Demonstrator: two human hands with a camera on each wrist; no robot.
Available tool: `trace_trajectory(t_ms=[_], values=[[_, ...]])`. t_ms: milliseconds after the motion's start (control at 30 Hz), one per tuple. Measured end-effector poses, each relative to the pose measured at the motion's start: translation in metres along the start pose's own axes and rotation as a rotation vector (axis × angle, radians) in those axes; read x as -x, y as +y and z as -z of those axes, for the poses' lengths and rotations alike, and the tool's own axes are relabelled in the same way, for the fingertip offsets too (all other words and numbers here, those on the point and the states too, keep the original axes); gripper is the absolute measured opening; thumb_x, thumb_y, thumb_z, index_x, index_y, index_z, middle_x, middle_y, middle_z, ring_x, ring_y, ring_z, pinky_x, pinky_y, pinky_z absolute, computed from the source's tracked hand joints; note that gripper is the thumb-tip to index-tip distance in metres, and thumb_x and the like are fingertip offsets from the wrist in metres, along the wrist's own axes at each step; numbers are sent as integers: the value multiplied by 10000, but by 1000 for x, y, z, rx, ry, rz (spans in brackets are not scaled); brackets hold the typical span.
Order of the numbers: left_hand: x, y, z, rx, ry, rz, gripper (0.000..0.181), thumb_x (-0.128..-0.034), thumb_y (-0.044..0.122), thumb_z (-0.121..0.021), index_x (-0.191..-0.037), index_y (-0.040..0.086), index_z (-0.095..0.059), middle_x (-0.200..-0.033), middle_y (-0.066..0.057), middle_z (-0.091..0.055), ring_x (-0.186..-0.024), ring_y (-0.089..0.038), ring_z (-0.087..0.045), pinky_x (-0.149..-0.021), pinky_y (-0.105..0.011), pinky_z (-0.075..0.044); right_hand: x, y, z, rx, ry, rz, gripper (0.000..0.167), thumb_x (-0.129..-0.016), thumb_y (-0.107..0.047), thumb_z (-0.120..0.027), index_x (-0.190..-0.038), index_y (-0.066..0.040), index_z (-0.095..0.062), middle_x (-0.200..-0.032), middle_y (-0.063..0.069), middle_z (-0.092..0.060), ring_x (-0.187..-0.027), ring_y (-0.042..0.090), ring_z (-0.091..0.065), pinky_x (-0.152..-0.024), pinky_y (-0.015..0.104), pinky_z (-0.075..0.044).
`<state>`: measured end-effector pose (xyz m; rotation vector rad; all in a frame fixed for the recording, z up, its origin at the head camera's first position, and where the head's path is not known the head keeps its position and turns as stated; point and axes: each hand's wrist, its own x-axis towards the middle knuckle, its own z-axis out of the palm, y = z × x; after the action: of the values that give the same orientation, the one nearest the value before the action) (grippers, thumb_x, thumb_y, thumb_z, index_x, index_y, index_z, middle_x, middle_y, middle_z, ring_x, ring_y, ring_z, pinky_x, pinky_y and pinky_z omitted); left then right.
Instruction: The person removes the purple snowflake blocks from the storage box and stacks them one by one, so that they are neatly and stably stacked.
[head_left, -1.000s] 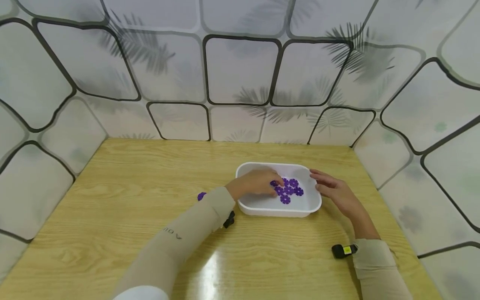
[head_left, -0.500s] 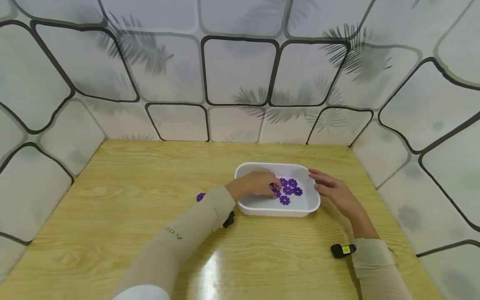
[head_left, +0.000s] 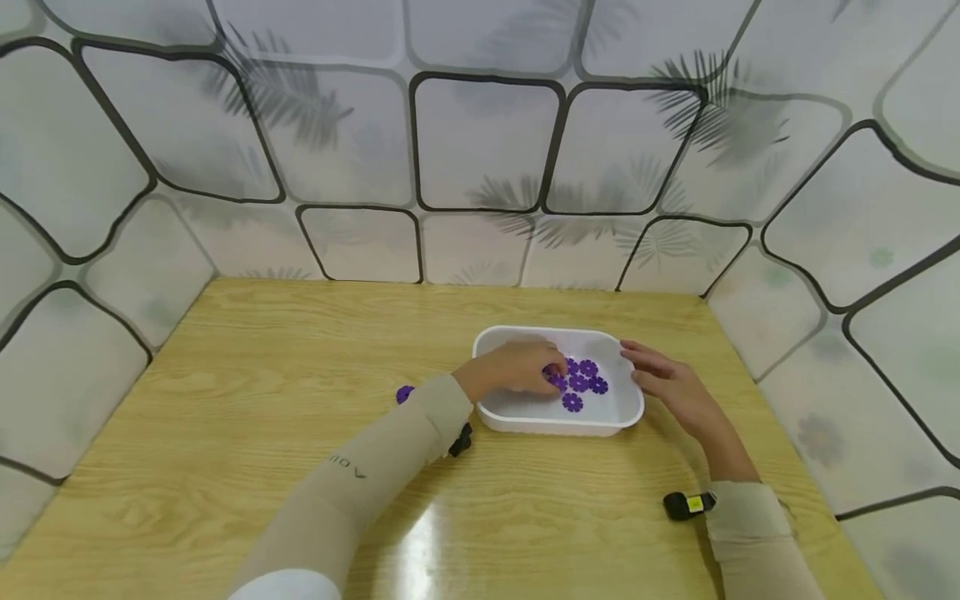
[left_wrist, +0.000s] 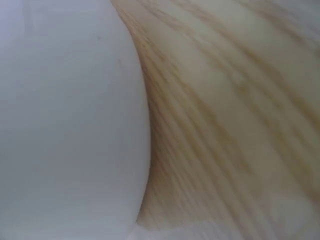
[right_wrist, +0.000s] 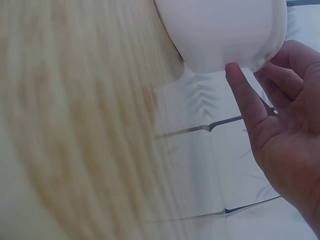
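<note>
In the head view a white plastic tub (head_left: 517, 425) stands on the table, with several purple flower-shaped discs (head_left: 578, 383) lying flat on its floor. My left hand (head_left: 517, 367) reaches in over the tub's left side. Its fingers curl down at the left edge of the group and appear to pinch a purple flower-shaped disc (head_left: 549, 372), mostly covered by the fingers. With extended fingers, my right hand (head_left: 675, 387) touches the tub's right end. The right wrist view shows the fingertips (right_wrist: 233, 70) against the tub's outer wall (right_wrist: 225, 40). Only the tub's outside (left_wrist: 75, 120) fills the left wrist view.
One more purple disc (head_left: 404, 393) lies on the wooden table (head_left: 300, 350) left of the tub, partly behind the left sleeve (head_left: 390, 450). Patterned white panels (head_left: 487, 142) enclose the table at the back and both sides. Each wrist carries a small black device (head_left: 681, 505).
Inside the tub, my left fingers have shifted slightly among the discs at the group's left edge. The right hand and the tub stay put.
</note>
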<state>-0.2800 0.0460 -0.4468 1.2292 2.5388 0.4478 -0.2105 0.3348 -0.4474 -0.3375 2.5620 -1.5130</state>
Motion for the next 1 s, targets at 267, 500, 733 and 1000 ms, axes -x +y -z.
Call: trace_trajectory(t_ms=[267, 500, 733, 1000], values=[[7, 0, 11, 46, 120, -17, 412, -938, 386, -706, -1310, 217, -655, -1323, 59, -642, -1206, -109, -600, -1031, -276, -478, 3, 3, 0, -15, -8, -11, 492, -1038, -292, -575, -1475, -73, -513, -1646, 47, -318, -1509, 333, -271, -976, 97, -431], [37, -9, 32, 37, 212, 5, 405, -950, 428, -672, -1319, 263, -648, -1281, 116, -635, -994, -64, -616, -814, -268, -518, 1, 2, 0, -26, -11, 0, 495, -1039, -298, -573, -1478, -77, -510, -1646, 49, -318, -1508, 317, -281, -973, 97, -436], [79, -15, 47, 5, 276, 47, 354, -949, 449, -651, -1269, 297, -662, -1152, 147, -633, -888, -52, -569, -697, -250, -483, 1, 4, 1, -31, -16, 4, 506, -1040, -300, -572, -1483, -67, -500, -1649, 54, -310, -1514, 290, -272, -975, 91, -431], [121, -27, 52, 20, 316, 117, 335, -935, 424, -671, -1239, 283, -675, -1139, 128, -646, -909, -98, -601, -656, -273, -484, 1, 4, 1, -34, -14, 1, 509, -1039, -300, -574, -1481, -60, -500, -1649, 62, -308, -1509, 245, -289, -976, 89, -429]])
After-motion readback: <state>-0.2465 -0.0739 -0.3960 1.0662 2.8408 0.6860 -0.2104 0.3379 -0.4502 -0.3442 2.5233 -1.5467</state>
